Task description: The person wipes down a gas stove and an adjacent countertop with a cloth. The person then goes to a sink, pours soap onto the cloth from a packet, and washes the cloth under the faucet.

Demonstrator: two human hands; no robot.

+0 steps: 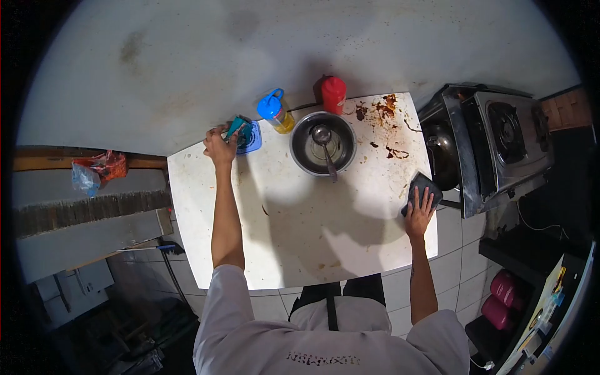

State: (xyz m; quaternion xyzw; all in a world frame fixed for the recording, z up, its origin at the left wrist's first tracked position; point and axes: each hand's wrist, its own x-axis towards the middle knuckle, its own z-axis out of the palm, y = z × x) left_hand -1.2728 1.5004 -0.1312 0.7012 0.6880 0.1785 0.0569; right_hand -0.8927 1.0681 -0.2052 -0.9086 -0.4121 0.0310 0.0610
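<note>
My left hand [220,145] is at the back left corner of the white table [300,231], its fingers closed on the edge of a green packet [239,127]. The packet stands on a blue tray [253,140]. My right hand [419,215] lies with fingers spread on a dark cloth [422,187] at the table's right edge. Between the hands, a metal bowl [300,153] holds a ladle [322,135]. A bottle with a blue lid [270,107] and a red bottle [334,94] stand behind it.
Brown stains [384,111] mark the table's back right. A metal stove [506,137] stands to the right, with a dark pot [440,153] beside the table. An orange and clear plastic bag [100,169] hangs at the left. Pink items [500,300] sit on the lower right shelf.
</note>
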